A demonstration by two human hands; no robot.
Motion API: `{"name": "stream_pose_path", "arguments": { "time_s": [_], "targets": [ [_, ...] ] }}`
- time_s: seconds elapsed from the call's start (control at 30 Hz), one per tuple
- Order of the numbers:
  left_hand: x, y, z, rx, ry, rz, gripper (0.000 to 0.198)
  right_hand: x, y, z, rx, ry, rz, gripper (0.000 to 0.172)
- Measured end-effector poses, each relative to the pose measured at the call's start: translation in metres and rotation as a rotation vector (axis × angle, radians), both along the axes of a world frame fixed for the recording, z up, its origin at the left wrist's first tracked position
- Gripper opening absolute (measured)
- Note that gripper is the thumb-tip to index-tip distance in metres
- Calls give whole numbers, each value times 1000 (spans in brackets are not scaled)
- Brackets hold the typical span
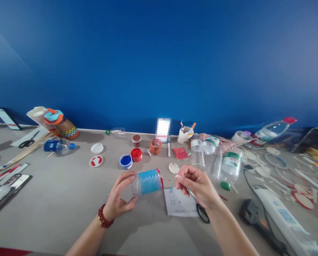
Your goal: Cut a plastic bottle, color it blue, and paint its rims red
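Note:
My left hand (123,193), with a beaded bracelet at the wrist, is wrapped round the clear end of a plastic bottle (149,182). The bottle lies sideways in the air, with a blue band round it and red at its right end. To its right, my right hand (194,183) is closed in a pinch on a small whitish piece too small to name. Beneath the right hand lie a printed sheet of paper (178,203) and scissors with black handles (203,213). Open jars of blue paint (126,161) and red paint (136,154) stand behind the bottle.
Several clear bottles (231,163) crowd the right side, near a glue gun (255,217) and a white power strip (284,213). A pen cup (185,135) stands by the blue wall. At left are a water bottle (57,146), wooden sticks (27,151) and a phone (21,180).

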State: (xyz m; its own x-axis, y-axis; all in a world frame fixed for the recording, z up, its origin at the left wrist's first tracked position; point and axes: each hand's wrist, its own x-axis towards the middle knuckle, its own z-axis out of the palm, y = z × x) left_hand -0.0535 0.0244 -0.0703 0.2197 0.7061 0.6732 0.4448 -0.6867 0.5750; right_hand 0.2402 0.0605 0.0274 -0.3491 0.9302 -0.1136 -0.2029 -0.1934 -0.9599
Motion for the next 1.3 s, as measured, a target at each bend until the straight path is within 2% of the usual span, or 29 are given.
{"name": "stream_pose_path", "arguments": {
  "time_s": [0.17,0.3,0.4,0.53,0.67,0.8,1.03,1.3],
  "targets": [
    [5,-2,13,105,168,56,63,-10,2,-3,-47,122,-182,35],
    [6,1,20,98,224,56,59,-13,1,-6,-79,159,-185,35],
    [1,6,28,-30,215,-18,60,-5,2,-7,-52,97,-153,33],
    [-6,19,38,-276,78,-211,65,7,7,-1,32,-65,-104,32],
    [-6,28,41,-362,15,-383,64,10,10,6,108,-192,-12,34],
    [-9,27,38,-438,-15,-487,64,6,9,8,56,-196,104,34],
    [-11,27,34,-458,-53,-536,61,0,7,10,52,-202,247,36],
    [-10,28,34,-423,-53,-538,59,0,9,6,83,-280,288,35]
  ]
}}
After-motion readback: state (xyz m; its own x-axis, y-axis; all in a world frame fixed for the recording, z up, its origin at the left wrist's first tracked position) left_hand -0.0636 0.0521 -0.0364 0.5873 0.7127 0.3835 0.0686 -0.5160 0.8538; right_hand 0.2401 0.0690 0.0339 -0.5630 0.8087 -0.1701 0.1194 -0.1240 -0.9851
